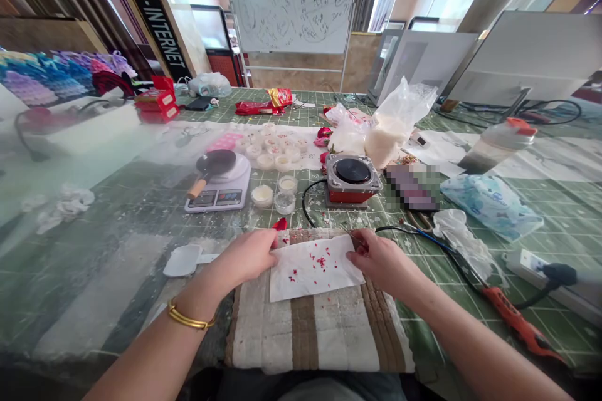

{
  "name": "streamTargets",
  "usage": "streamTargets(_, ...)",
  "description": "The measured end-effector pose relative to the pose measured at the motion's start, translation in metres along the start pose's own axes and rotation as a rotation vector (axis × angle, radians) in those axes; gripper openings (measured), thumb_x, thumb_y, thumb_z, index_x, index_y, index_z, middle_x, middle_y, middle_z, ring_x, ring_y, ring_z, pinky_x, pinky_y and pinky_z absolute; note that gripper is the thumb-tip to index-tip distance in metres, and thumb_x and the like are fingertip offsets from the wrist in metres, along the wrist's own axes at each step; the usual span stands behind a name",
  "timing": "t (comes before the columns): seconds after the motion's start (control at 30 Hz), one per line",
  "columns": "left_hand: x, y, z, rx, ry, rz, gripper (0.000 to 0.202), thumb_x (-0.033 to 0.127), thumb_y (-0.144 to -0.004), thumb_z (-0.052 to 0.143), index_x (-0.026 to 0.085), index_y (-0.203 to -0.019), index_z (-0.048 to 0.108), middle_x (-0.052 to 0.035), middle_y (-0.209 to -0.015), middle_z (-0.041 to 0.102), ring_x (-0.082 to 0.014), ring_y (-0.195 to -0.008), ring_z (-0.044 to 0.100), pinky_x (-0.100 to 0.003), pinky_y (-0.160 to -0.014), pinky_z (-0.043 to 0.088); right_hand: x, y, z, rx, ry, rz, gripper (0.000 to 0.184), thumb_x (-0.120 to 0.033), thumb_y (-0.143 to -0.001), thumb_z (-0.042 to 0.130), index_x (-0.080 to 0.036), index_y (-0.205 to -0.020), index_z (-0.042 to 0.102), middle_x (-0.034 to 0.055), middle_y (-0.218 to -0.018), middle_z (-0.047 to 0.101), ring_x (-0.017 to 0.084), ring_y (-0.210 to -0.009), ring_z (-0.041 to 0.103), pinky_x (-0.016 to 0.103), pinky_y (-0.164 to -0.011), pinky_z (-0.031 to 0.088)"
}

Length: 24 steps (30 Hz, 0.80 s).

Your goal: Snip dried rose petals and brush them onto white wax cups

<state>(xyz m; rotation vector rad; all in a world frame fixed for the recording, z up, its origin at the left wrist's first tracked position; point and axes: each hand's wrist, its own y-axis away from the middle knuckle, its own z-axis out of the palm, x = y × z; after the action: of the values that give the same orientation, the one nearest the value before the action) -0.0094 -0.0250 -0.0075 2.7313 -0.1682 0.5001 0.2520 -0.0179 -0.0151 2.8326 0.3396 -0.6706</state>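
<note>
A white paper sheet (301, 279), sprinkled with small red petal bits (321, 261), is stretched between my hands above a striped cloth (305, 344). At its left edge my left hand (251, 254) is closed, thumb and fingers pinching the paper. My right hand (379, 260) is closed at the right edge, its thumb against the paper. Thin metal tips, apparently tweezers (350, 234), poke out from these fingers toward the upper left. Just beyond the left fingers lies a red petal (279, 224). Some red bits are also on the cloth below the sheet.
A small hot plate (352, 182) stands ahead, its cord curling left. A kitchen scale (226, 185) bears a small pan (216, 164). Several small clear cups (262, 196) sit between them. A white scoop (183, 260) lies left; an orange-handled soldering iron (522, 319) and power strip (555, 282) lie right.
</note>
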Motion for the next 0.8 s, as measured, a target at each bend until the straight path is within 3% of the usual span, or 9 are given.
streamTargets(0.1, -0.004, -0.001, 0.002, -0.008, 0.047, 0.000, 0.004, 0.022, -0.069, 0.052, 0.019, -0.066, 0.053, -0.0028, -0.070, 0.061, -0.0178, -0.064, 0.054, -0.025, -0.054, 0.029, 0.003, -0.003, 0.004, -0.016, -0.067, -0.005, 0.030, -0.029, -0.077, 0.054, -0.015, -0.104, 0.056, 0.0066, -0.083, 0.065, 0.017, -0.071, 0.058, 0.025, -0.059, 0.038)
streamTargets(0.27, -0.005, 0.002, -0.001, -0.010, 0.190, -0.024, 0.009, 0.028, -0.072, 0.048, 0.020, -0.069, 0.048, -0.0019, -0.071, 0.058, -0.0165, -0.063, 0.053, -0.024, -0.053, 0.030, 0.004, -0.006, 0.005, -0.029, -0.143, -0.002, 0.019, -0.031, -0.077, 0.053, -0.016, -0.088, 0.059, 0.0048, -0.079, 0.064, 0.015, -0.066, 0.056, 0.024, -0.056, 0.038)
streamTargets(0.43, -0.003, 0.009, -0.004, -0.173, 0.411, -0.073, 0.014, 0.033, -0.071, 0.051, 0.020, -0.076, 0.049, 0.0061, -0.046, 0.047, -0.0126, -0.041, 0.046, -0.022, -0.042, 0.027, 0.002, -0.008, 0.006, -0.044, -0.162, -0.008, 0.011, -0.027, -0.071, 0.056, -0.017, -0.065, 0.057, 0.0012, -0.061, 0.058, 0.013, -0.055, 0.048, 0.023, -0.049, 0.032)
streamTargets(0.63, -0.012, 0.012, -0.006, -0.235, 0.642, -0.076, 0.023, 0.040, -0.073, 0.053, 0.017, -0.076, 0.049, 0.0065, -0.045, 0.047, -0.0081, -0.035, 0.040, -0.019, -0.037, 0.022, -0.009, -0.008, -0.001, -0.087, -0.273, -0.001, 0.014, -0.028, -0.076, 0.048, -0.019, -0.065, 0.050, -0.0047, -0.045, 0.048, 0.010, -0.041, 0.044, 0.021, -0.040, 0.030)
streamTargets(0.8, -0.029, 0.011, -0.025, -0.180, 0.826, -0.132, 0.028, 0.042, -0.070, 0.060, 0.017, -0.075, 0.049, 0.0063, -0.043, 0.048, -0.0062, -0.032, 0.037, -0.018, -0.033, 0.022, -0.033, -0.027, -0.013, -0.074, -0.308, -0.046, 0.015, -0.029, -0.076, 0.049, -0.018, -0.067, 0.052, -0.0046, -0.043, 0.048, 0.009, -0.038, 0.044, 0.020, -0.037, 0.030)
